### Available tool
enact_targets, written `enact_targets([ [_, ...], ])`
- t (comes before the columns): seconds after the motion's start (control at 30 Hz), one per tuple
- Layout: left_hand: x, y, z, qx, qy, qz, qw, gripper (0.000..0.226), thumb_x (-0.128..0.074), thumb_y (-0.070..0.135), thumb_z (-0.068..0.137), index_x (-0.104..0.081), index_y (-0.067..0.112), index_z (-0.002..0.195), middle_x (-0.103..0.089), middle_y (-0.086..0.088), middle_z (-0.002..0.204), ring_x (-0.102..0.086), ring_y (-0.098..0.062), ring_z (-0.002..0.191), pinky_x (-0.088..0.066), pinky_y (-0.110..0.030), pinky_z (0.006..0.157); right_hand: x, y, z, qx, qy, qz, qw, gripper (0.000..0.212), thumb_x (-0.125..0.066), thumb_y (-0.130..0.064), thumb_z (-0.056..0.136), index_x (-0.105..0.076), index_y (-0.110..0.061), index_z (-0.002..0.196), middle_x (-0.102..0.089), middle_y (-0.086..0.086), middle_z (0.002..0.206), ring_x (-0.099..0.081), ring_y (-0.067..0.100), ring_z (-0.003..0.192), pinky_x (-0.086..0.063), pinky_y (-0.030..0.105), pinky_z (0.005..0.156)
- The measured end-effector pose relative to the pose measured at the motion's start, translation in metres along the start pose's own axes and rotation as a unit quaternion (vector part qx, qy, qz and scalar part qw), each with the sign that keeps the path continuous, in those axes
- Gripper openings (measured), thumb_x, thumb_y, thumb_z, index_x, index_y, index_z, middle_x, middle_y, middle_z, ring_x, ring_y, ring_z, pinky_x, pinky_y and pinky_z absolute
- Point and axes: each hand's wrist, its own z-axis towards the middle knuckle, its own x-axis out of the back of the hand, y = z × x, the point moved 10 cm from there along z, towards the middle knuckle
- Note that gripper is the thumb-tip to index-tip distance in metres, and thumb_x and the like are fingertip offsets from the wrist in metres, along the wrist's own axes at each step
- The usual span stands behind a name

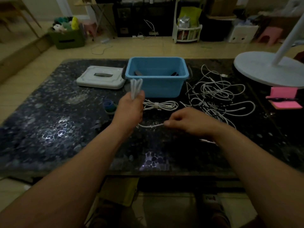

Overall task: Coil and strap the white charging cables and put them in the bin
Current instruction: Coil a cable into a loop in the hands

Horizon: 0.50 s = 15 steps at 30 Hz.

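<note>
Just on the near side of the blue bin (161,89), the left hand (131,107) has its fingers curled round a bunch of white loops (135,87) that stick up out of the fist. The right hand (189,120) pinches the loose tail (151,125) of the same cable between thumb and forefinger, low over the table (49,129), with a short sag of slack between the two hands.

So this looks like the last bit of coiling. What I'd do: bring the tail up to the left hand in one more loop the same length as the others, and don't loosen the left grip while doing it, or the whole bundle springs apart. Let the cable roll between the pinching fingers so it doesn't kink. Leave the plug end lying flat along the bundle, not poking out.

The strap goes round the middle, like on the strapped coil (160,106) lying between the hands and the bin. The rolls (109,105) just left of the left hand look like strap tape, though it's too dark to be sure. They're close enough to reach with the right hand.

A big tangle (217,94) waits on the right, and the lid (101,78) is off to the bin's left. I can't see any white cable in the bin.
</note>
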Motion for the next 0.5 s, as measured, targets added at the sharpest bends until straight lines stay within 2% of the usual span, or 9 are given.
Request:
enact_targets([
  [0.07,-0.015,-0.001,-0.007,-0.035,-0.042,0.138,0.989,0.027,-0.054,0.041,0.107,-0.06,0.019,0.092,-0.052,0.005,0.065,-0.046,-0.012,0.056,-0.039,-0.031,0.059,0.012,0.005,0.005,-0.015,0.047,0.069,0.996,0.008,-0.069,-0.026,0.101,-0.076,-0.024,0.099,-0.078,-0.005,0.086,-0.072,0.008,0.073,-0.057,0.03,0.072],
  [0.13,-0.04,0.002,-0.018,-0.095,-0.107,0.238,0.961,0.026,-0.053,0.038,0.109,-0.061,0.02,0.091,-0.059,0.006,0.073,-0.052,-0.007,0.063,-0.042,-0.031,0.065,0.005,0.005,0.008,-0.037,0.032,0.142,0.989,0.013,-0.059,-0.009,0.1,-0.068,-0.016,0.107,-0.077,0.004,0.088,-0.069,0.017,0.069,-0.056,0.031,0.061],
  [0.2,-0.063,0.0,-0.03,-0.112,-0.19,0.239,0.946,0.024,-0.048,0.033,0.111,-0.065,0.022,0.099,-0.067,0.005,0.083,-0.058,-0.001,0.071,-0.047,-0.029,0.07,-0.002,-0.004,0.01,-0.006,0.002,0.144,0.99,0.016,-0.056,-0.001,0.098,-0.065,-0.009,0.108,-0.077,0.012,0.091,-0.071,0.023,0.074,-0.058,0.032,0.062],
  [0.27,-0.073,-0.002,-0.037,-0.094,-0.237,0.19,0.948,0.032,-0.044,0.031,0.113,-0.065,0.007,0.108,-0.065,0.0,0.081,-0.056,-0.005,0.066,-0.046,-0.026,0.062,0.002,-0.007,0.008,0.019,0.001,0.153,0.988,0.007,-0.06,-0.001,0.101,-0.064,-0.005,0.106,-0.079,0.012,0.089,-0.075,0.024,0.076,-0.059,0.029,0.062],
  [0.33,-0.077,-0.003,-0.042,-0.073,-0.258,0.164,0.949,0.035,-0.043,0.028,0.113,-0.06,-0.004,0.111,-0.061,0.006,0.075,-0.049,-0.001,0.056,-0.04,-0.019,0.054,0.013,0.001,0.005,0.007,0.016,0.193,0.981,0.009,-0.065,-0.008,0.103,-0.06,-0.003,0.109,-0.079,0.015,0.088,-0.077,0.025,0.076,-0.059,0.028,0.06],
  [0.43,-0.089,0.0,-0.055,-0.072,-0.308,0.187,0.93,0.02,-0.042,0.016,0.113,-0.06,0.007,0.109,-0.065,0.024,0.07,-0.056,0.009,0.055,-0.041,-0.006,0.057,0.024,0.006,0.003,0.005,0.036,0.195,0.98,0.014,-0.073,-0.015,0.098,-0.064,-0.005,0.103,-0.078,0.012,0.08,-0.075,0.021,0.07,-0.057,0.03,0.062],
  [0.5,-0.092,-0.001,-0.057,-0.068,-0.316,0.197,0.926,0.016,-0.046,0.017,0.112,-0.06,0.01,0.113,-0.066,0.022,0.073,-0.058,0.008,0.061,-0.045,-0.009,0.064,0.031,0.008,0.003,0.005,0.069,0.193,0.979,0.017,-0.081,-0.02,0.092,-0.069,-0.009,0.095,-0.075,0.008,0.072,-0.07,0.016,0.063,-0.053,0.028,0.06],
])
